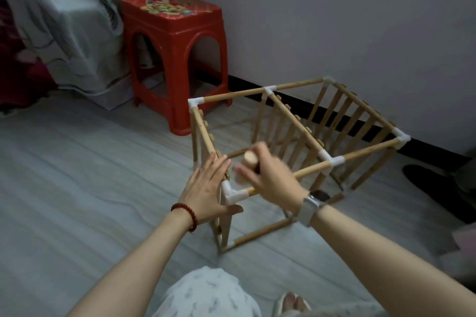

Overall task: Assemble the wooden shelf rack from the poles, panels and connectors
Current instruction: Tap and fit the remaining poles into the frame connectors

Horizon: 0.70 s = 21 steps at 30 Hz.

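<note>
Left hand [206, 188] lies flat with straight fingers [219, 165]; right hand [268, 175] is curled, blurred.

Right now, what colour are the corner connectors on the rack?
White; the corner connectors show best in the head view, against the tan wooden poles.

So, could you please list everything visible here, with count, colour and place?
Partly built wooden shelf rack: one, tan poles with white plastic corner connectors, on the floor by the wall.
Red plastic stool: one, behind the rack.
Grey patterned cloth: one, draped at upper left.
Short round wooden piece: one, tan, in the right hand.
Left hand: flat against the rack's near corner, red bead bracelet.
Right hand: fingers curled round the wooden piece, silver wristband.
</note>
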Each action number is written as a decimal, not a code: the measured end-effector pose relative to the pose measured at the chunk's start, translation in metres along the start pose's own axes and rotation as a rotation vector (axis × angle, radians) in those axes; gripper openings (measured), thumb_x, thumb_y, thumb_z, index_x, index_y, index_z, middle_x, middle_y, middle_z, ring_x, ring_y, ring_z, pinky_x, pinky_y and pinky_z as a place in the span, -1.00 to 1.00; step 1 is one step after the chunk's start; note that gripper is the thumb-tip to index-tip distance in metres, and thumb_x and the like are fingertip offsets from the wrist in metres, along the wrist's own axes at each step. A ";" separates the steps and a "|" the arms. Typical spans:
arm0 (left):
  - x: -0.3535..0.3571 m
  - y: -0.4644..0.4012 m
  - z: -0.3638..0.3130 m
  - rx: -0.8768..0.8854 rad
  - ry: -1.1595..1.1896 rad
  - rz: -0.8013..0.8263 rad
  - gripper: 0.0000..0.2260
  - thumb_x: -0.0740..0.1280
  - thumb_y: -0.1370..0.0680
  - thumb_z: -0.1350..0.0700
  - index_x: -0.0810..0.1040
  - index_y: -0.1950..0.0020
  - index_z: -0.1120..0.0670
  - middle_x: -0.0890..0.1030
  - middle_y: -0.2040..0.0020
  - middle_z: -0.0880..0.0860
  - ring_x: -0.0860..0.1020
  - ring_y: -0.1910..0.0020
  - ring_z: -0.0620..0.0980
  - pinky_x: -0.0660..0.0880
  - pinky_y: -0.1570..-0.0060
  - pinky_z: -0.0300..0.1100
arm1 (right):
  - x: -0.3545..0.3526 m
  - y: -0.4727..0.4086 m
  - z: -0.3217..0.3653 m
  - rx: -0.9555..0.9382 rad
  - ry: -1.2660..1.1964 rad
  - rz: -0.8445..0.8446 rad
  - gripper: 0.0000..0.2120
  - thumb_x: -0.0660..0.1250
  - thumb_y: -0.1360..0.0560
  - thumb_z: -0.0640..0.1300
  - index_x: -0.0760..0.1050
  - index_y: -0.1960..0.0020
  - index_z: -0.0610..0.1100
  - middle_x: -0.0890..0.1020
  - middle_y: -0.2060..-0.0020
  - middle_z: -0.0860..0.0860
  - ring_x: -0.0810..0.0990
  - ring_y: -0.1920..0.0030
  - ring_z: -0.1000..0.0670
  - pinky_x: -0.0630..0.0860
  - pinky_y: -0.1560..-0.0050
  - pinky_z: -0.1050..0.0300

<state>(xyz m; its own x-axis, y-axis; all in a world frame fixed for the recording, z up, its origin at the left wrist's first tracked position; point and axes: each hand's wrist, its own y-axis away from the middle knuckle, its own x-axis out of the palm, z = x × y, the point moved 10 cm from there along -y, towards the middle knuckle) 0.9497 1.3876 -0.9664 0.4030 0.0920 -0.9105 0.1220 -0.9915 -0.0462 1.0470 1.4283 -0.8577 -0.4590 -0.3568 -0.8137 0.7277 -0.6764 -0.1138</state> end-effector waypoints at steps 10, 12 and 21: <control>0.003 0.000 0.003 -0.006 -0.015 -0.041 0.01 0.29 -0.29 -0.41 -0.34 -0.45 -0.16 -0.45 -0.35 -0.33 -0.44 -0.38 -0.27 -0.21 -0.46 0.03 | 0.010 0.010 0.035 -0.110 0.152 -0.124 -0.72 0.16 -0.57 0.09 0.28 -0.05 -0.14 0.58 0.23 0.03 0.62 0.26 -0.01 0.57 0.26 0.12; 0.005 0.000 0.003 -0.014 -0.033 -0.025 -0.04 0.24 -0.32 -0.38 -0.25 -0.51 -0.08 -0.40 -0.39 -0.29 -0.43 -0.39 -0.26 -0.14 -0.47 0.08 | 0.057 0.023 0.016 -0.016 0.321 0.153 -0.67 0.13 -0.57 0.13 0.26 -0.10 -0.14 0.62 0.16 -0.04 0.62 0.17 -0.10 0.55 0.13 -0.03; 0.003 0.000 0.006 -0.011 -0.024 -0.007 0.01 0.28 -0.31 -0.38 -0.29 -0.49 -0.09 -0.37 -0.45 -0.23 -0.47 -0.36 -0.26 -0.24 -0.46 0.06 | 0.031 0.016 0.023 -0.031 0.086 -0.050 -0.77 0.12 -0.56 0.12 0.25 0.01 -0.04 0.56 0.27 0.08 0.60 0.29 0.06 0.58 0.27 0.11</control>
<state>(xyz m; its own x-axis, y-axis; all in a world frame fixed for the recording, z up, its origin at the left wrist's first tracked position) 0.9455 1.3877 -0.9715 0.3799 0.0968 -0.9199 0.1350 -0.9897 -0.0484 1.0327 1.3920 -0.8716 -0.4506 -0.2661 -0.8521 0.7209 -0.6714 -0.1716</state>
